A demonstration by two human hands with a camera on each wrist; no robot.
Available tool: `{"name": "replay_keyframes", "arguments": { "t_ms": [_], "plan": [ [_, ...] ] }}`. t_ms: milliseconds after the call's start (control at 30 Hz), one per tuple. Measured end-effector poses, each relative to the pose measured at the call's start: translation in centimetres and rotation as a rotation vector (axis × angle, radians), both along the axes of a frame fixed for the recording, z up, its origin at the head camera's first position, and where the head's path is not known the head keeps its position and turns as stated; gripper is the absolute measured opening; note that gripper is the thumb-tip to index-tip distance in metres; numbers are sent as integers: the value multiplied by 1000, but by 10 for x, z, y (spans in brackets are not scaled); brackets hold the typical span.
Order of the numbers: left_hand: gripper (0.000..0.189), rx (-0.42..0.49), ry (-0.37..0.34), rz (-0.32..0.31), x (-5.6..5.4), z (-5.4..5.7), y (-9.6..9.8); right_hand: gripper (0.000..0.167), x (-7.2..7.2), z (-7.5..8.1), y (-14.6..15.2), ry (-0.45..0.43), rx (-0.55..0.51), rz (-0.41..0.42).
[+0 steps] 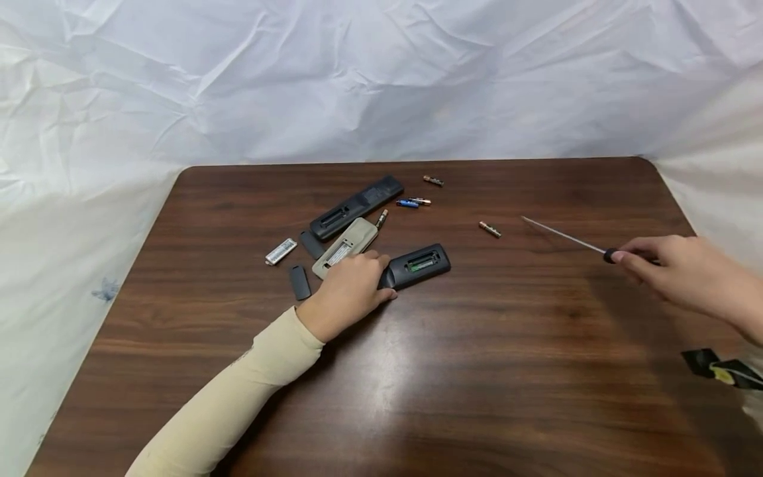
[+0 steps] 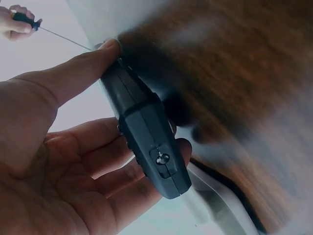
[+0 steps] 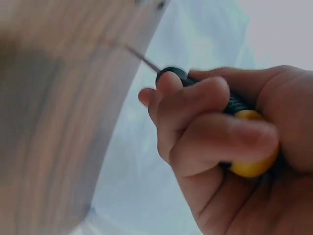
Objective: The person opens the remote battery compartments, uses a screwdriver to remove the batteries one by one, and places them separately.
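My left hand grips one end of a black remote control on the table. Its battery compartment is uncovered, and a green battery lies inside. In the left wrist view the thumb and fingers hold the remote's sides, with its end face towards the camera. Off to the right, my right hand holds a screwdriver above the table, its long thin shaft pointing left, away from the remote. The right wrist view shows fingers curled round its black and yellow handle.
Beyond the left hand lie a beige remote and a longer black remote. Two dark covers and a white cover are at left. Several loose batteries are scattered behind. A black-and-yellow item shows at the right edge.
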State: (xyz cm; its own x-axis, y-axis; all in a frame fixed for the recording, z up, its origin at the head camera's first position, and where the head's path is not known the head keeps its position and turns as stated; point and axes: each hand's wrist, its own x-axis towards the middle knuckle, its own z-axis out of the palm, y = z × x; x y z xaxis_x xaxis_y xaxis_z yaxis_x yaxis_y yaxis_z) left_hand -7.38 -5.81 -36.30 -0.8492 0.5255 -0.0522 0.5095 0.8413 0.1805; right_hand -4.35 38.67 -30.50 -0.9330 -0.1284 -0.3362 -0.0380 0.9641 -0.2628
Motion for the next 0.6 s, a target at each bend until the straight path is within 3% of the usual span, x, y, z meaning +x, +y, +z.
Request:
{"name": "replay_keyframes", "arguments": {
  "t_ms": [133,333,467,600],
  "plan": [
    [50,3,30,-3,-2,0,0,51,9,-6,-21,5,-45,-19],
    [58,-11,-7,4,-3,-2,-5,33,21,-9,-45,244,-60,96],
    [60,-10,-3,4,-4,-2,-8,19,27,-1,-57,331,-62,180],
    [60,-5,65,-19,-3,-1,-9,18,30,13,-68,357,-26,248]
  ]
}}
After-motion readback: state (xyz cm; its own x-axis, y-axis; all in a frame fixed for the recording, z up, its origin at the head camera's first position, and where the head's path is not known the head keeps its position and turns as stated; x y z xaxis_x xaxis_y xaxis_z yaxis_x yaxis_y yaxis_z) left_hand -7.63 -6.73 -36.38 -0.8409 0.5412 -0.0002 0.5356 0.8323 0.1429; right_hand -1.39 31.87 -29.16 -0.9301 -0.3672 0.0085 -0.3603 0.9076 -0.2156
